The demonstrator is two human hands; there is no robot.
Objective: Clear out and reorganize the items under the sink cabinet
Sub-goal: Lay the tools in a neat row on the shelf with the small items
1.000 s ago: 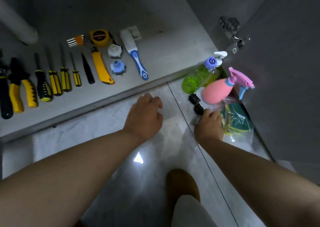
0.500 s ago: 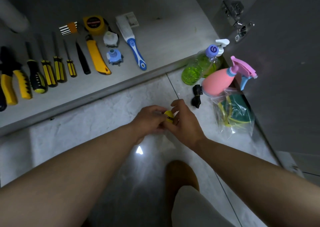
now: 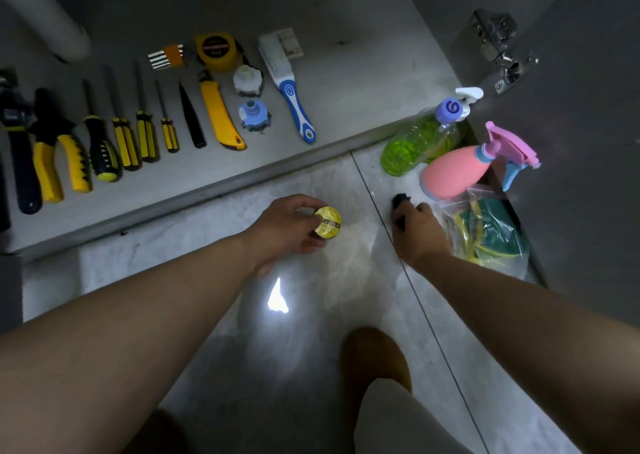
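My left hand [image 3: 289, 226] holds a small round yellow roll [image 3: 328, 223] above the floor tiles, in front of the cabinet's front edge. My right hand [image 3: 420, 233] is down on the floor to the right, fingers closed around a small black object [image 3: 400, 204] beside the pink spray bottle [image 3: 450, 176]. A green spray bottle [image 3: 415, 141] lies behind the pink one. A clear plastic bag with green and yellow sponges [image 3: 491, 235] lies right of my right hand.
On the cabinet floor [image 3: 363, 72] lie rows of tools: pliers [image 3: 55, 155], several screwdrivers [image 3: 121, 134], a yellow utility knife [image 3: 220, 114], a tape measure [image 3: 216, 51], a blue brush [image 3: 291, 93]. The open cabinet door [image 3: 571, 141] stands at right. A pipe [image 3: 45, 13] rises at top left.
Both hands were together on the yellow roll. Now the left hand keeps the roll and the right hand has moved right onto the black object by the bottles.
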